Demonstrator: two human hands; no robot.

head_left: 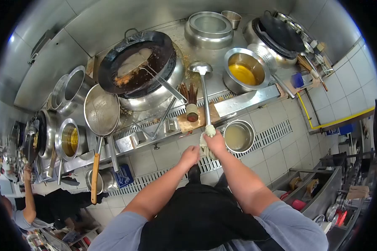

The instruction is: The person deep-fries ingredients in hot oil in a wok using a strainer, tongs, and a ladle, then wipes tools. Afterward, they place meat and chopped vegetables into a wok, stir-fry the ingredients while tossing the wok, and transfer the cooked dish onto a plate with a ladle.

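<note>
A long-handled metal ladle (200,67) lies across the stove's front edge, bowl at the far end. Pale cloth (210,131) is bunched around the near end of its handle. My right hand (215,143) is closed on that wrapped end, with more cloth hanging beside the fingers. Just to the left, my left hand (190,156) is closed with its fingers pressed together; what it holds, if anything, I cannot make out. A bundled bamboo brush (192,106) rests on a wooden block (205,119) near the ladle. A pot of cloudy liquid (238,137) stands low, beside my right hand.
A black wok (109,79) holds dark oil and a wire skimmer (134,62). A pot of yellow oil (244,74) stands to the right. A large strainer (101,109) leans at the left. A co-worker (29,205) works at far left.
</note>
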